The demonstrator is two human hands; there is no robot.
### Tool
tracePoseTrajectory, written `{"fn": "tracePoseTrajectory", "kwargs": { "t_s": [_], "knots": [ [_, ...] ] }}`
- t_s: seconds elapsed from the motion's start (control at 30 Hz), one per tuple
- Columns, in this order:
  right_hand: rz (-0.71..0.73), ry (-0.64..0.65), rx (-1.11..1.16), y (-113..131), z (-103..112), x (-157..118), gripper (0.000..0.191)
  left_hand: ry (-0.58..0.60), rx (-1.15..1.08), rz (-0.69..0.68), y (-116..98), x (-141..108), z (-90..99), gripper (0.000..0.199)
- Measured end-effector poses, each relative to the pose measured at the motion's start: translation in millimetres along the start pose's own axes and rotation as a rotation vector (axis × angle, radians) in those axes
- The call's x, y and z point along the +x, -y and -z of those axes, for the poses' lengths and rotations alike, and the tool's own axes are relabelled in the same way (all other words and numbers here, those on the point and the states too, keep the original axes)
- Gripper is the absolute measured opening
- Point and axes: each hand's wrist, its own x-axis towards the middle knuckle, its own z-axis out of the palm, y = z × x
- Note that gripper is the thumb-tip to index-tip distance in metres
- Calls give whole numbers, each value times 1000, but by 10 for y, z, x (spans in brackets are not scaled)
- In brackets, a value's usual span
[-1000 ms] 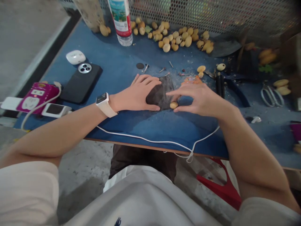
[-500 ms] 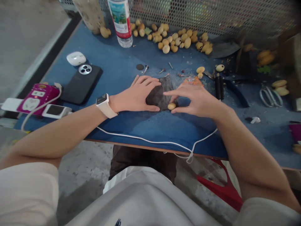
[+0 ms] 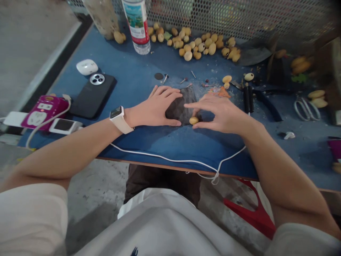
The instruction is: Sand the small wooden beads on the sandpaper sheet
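Head view, hands (image 3: 163, 106) partly hiding dark sheet (image 3: 183, 106) and yellowish piece (image 3: 194, 121), bottle (image 3: 136, 26) cropped

Your only view comes from the camera on your head, facing forward and down past your shirt (image 3: 160, 224), with your left hand (image 3: 161, 106) and right hand (image 3: 217, 111) within arm's reach mid-view and the perforated mesh (image 3: 255, 21) beyond the blue tabletop (image 3: 125, 73).

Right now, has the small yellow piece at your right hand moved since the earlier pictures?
Yes, slightly: judged against the dark disc, the small yellow piece by the right hand has shifted left.
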Motion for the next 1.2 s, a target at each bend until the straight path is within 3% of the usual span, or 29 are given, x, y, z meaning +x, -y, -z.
{"fn": "tracePoseTrajectory", "kwargs": {
  "t_s": [0.23,0.53,0.87,1.2],
  "knots": [
    [-69,62,-4,-16,243,-61,59,20,0,8,13,11,3,108],
    [15,-31,59,14,-86,38,61,-8,-1,-7,-1,10,-13,105],
    [-74,43,13,-44,209,-47,57,8,-1,8,24,5,-11,106],
    [54,-31,58,33,-235,78,64,-11,22,-5,1,-6,-1,103]
  ]
}}
